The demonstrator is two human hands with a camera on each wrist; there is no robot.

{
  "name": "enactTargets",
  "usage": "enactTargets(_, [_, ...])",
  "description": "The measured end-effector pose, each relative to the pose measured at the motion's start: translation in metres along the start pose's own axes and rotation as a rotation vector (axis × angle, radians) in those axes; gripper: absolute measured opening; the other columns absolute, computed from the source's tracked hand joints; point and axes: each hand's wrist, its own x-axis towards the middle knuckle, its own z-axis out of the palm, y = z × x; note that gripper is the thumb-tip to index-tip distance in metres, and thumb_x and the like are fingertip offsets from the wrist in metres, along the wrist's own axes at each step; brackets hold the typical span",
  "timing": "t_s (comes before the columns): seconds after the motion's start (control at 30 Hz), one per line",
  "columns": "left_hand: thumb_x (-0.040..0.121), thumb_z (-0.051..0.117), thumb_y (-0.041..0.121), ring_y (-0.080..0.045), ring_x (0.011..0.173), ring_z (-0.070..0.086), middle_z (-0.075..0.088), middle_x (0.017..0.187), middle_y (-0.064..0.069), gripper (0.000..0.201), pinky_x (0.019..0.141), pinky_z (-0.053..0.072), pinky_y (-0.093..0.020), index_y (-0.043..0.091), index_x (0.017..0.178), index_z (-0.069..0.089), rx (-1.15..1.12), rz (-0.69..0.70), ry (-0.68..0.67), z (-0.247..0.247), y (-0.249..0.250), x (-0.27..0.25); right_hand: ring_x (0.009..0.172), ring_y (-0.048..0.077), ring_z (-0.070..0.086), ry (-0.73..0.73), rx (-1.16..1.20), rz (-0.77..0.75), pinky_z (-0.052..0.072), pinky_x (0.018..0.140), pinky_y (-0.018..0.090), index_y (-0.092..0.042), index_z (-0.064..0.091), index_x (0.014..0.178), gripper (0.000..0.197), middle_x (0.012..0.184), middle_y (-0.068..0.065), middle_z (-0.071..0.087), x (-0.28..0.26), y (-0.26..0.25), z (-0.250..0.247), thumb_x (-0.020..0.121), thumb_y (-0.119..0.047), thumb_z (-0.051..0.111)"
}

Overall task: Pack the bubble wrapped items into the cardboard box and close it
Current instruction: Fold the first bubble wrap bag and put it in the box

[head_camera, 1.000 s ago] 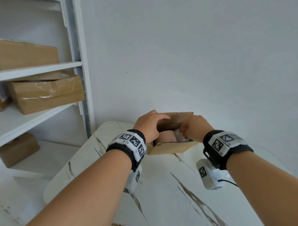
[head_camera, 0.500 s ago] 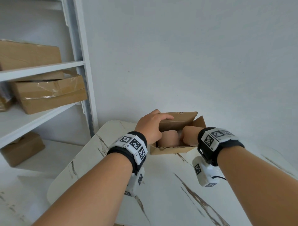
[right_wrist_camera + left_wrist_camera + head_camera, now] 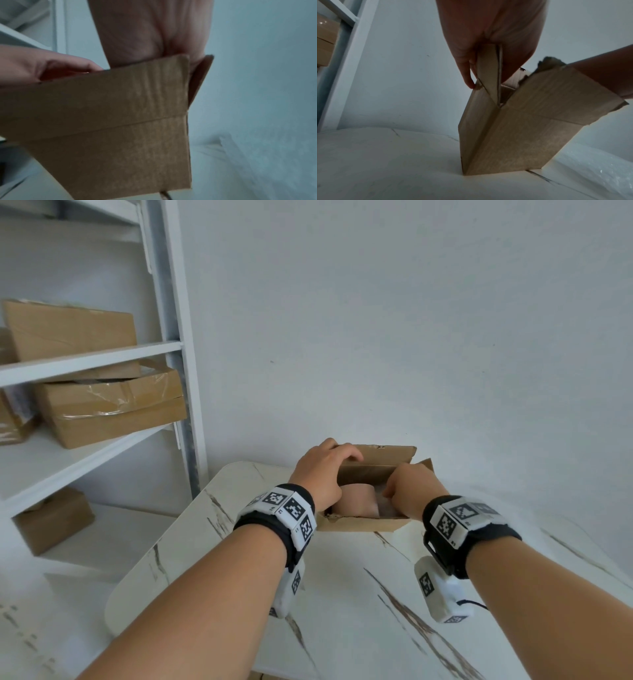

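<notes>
A small cardboard box [image 3: 363,523] stands with its flaps up at the far end of the marble table [image 3: 342,594]. My left hand [image 3: 322,474] grips the box's left side flap [image 3: 489,75], thumb outside and fingers inside. My right hand [image 3: 411,491] reaches into the right half of the box with fingers curled down on a whitish bubble wrapped item [image 3: 387,508]. Its fingertips are hidden behind the front flap [image 3: 120,94] in the right wrist view. A second, tan wrapped item [image 3: 356,501] lies in the left half of the box.
A white shelf unit [image 3: 171,347] at the left carries several taped cardboard boxes [image 3: 109,405]. A loose sheet of bubble wrap [image 3: 599,169] lies on the table to the right of the box. A plain wall stands close behind.
My right hand went from the box's right rim down into the box with the whitish item. The left hand kept its grip on the left flap.
</notes>
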Motion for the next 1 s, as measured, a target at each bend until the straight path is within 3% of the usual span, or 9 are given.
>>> enactTargets(0.1, [0.073,0.049,-0.015,-0.016,0.093,0.047,0.049,0.111,0.002,0.065,0.071,0.033,-0.022,0.028,0.121,0.056,-0.002,0.002,0.022,0.001,-0.001,0.003,0.072,0.02,0.054,-0.017,-0.171,-0.108,0.043,0.065,0.026,-0.02,0.053,0.057,0.031,0.073,0.0,0.055,-0.002,-0.002,-0.004,0.087,-0.016,0.053])
enactTargets(0.2, [0.073,0.048,-0.015,-0.013,0.09,0.045,0.05,0.11,0.003,0.065,0.072,0.032,-0.021,0.029,0.12,0.057,-0.007,0.008,0.049,0.004,-0.003,0.004,0.076,0.02,0.054,-0.039,-0.419,-0.25,0.045,0.075,0.028,-0.017,0.063,0.079,0.021,0.084,0.003,0.062,-0.003,-0.003,-0.005,0.093,-0.021,0.047])
enactTargets(0.3, [0.071,0.047,-0.015,-0.013,0.086,0.043,0.049,0.107,0.005,0.066,0.068,0.028,-0.017,0.029,0.119,0.058,-0.012,0.018,0.06,0.006,-0.005,0.005,0.098,0.02,0.061,-0.068,-0.54,-0.349,0.038,0.085,0.028,-0.022,0.064,0.091,0.022,0.101,0.0,0.07,-0.002,-0.003,-0.004,0.094,-0.023,0.043])
enactTargets(0.4, [0.072,0.048,-0.015,-0.013,0.086,0.043,0.048,0.105,0.006,0.067,0.062,0.027,-0.014,0.03,0.12,0.057,-0.012,0.017,0.047,0.007,-0.007,0.008,0.104,0.021,0.062,-0.178,-0.532,-0.277,0.043,0.088,0.029,-0.017,0.067,0.107,0.026,0.109,0.002,0.069,0.006,-0.007,-0.002,0.095,-0.021,0.044])
enactTargets(0.5, [0.072,0.047,-0.016,-0.015,0.09,0.047,0.051,0.11,0.004,0.068,0.071,0.033,-0.02,0.031,0.12,0.057,-0.018,0.016,0.038,0.007,-0.008,0.01,0.107,0.024,0.062,-0.316,-0.496,-0.184,0.049,0.089,0.032,-0.009,0.064,0.117,0.028,0.116,0.007,0.066,0.016,-0.013,0.003,0.096,-0.018,0.048])
enactTargets(0.67, [0.071,0.046,-0.016,-0.016,0.092,0.048,0.05,0.111,0.003,0.069,0.071,0.034,-0.021,0.031,0.121,0.057,-0.019,0.016,0.009,0.006,-0.01,0.011,0.123,0.024,0.055,-0.457,-0.488,-0.148,0.043,0.097,0.03,-0.004,0.056,0.13,0.035,0.134,0.013,0.058,0.025,-0.018,0.005,0.098,-0.014,0.049])
enactTargets(0.83, [0.072,0.044,-0.016,-0.015,0.085,0.042,0.04,0.108,0.002,0.065,0.06,0.028,-0.014,0.026,0.121,0.053,0.002,-0.02,-0.063,0.001,-0.008,0.016,0.1,0.025,0.062,-0.346,-0.408,-0.192,0.047,0.086,0.03,-0.008,0.065,0.112,0.025,0.108,0.011,0.065,0.017,-0.012,0.002,0.095,-0.014,0.048])
enactTargets(0.9, [0.072,0.045,-0.016,-0.016,0.086,0.043,0.04,0.113,-0.001,0.063,0.065,0.031,-0.016,0.025,0.119,0.052,0.024,-0.022,-0.083,-0.001,-0.006,0.018,0.082,0.022,0.058,-0.223,-0.337,-0.213,0.049,0.075,0.029,-0.01,0.068,0.094,0.019,0.091,0.007,0.064,0.013,-0.006,0.0,0.093,-0.016,0.05])
enactTargets(1.0, [0.072,0.05,-0.013,-0.017,0.09,0.045,0.037,0.122,-0.002,0.064,0.069,0.041,-0.025,0.029,0.121,0.048,0.074,-0.044,-0.068,0.001,-0.008,0.021,0.081,0.021,0.061,-0.11,-0.24,-0.217,0.052,0.074,0.028,-0.013,0.073,0.092,0.021,0.088,0.003,0.068,0.006,0.003,-0.004,0.088,-0.017,0.053])
